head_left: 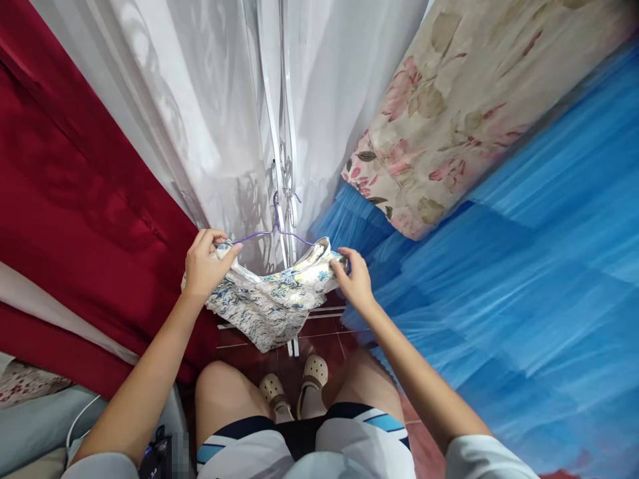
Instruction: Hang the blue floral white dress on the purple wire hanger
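Note:
In front of me a floral garment [267, 306], white with blue and yellow print, hangs on a thin purple wire hanger [257, 234]. The hanger's hook is at a white metal rack pole [273, 126]. My left hand [206, 263] pinches the garment's left shoulder, thumb on top, over the hanger's end. On the other side my right hand [353, 274] has thumb and fingers closed around the right shoulder edge. The garment's lower part droops in folds below both hands.
White curtains [210, 86] hang behind the rack, with red cloth [90, 199] at left. A floral cloth [424, 133] and blue tulle [524, 299] fill the right side. Cream clogs [314, 372] are on the red tiled floor [324, 342]. Grey cushioning [44, 412] lies lower left.

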The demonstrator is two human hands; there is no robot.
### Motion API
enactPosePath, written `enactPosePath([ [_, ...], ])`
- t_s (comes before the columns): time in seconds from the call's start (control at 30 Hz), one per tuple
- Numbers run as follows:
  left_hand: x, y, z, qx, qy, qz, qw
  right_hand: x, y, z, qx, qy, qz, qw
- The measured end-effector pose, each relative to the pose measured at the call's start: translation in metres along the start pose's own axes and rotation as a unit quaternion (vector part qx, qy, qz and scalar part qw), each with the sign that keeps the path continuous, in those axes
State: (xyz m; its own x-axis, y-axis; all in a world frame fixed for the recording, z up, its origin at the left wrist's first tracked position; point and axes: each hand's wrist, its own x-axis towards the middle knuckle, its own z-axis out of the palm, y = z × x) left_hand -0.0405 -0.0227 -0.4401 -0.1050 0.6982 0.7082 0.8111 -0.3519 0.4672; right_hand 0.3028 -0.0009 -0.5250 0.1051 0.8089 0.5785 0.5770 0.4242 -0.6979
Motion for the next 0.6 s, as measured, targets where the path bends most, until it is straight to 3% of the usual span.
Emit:
enactPosePath([
  [0.07,0.004,0.007,-0.005,0.013,-0.005,0.016,1.000,0.015,-0.001,-0.006,0.036,-0.037,0.025,0.998],
  [0.27,0.013,0.015,-0.015,0.064,-0.005,0.034,0.997,0.054,-0.033,-0.028,0.164,-0.008,0.058,0.985],
  [0.43,0.007,-0.014,-0.015,0.124,0.034,-0.001,0.992,0.056,-0.072,-0.038,0.280,0.010,0.073,0.957],
  [0.47,0.001,-0.024,-0.013,0.116,0.050,-0.014,0.992,0.049,-0.081,-0.040,0.308,-0.025,0.074,0.948],
  [0.53,-0.016,-0.041,-0.002,0.069,0.087,-0.062,0.992,0.028,-0.097,-0.044,0.379,-0.179,0.070,0.905],
  [0.6,-0.039,-0.047,0.014,-0.006,0.093,-0.123,0.988,0.000,-0.107,-0.044,0.429,-0.382,0.047,0.817],
])
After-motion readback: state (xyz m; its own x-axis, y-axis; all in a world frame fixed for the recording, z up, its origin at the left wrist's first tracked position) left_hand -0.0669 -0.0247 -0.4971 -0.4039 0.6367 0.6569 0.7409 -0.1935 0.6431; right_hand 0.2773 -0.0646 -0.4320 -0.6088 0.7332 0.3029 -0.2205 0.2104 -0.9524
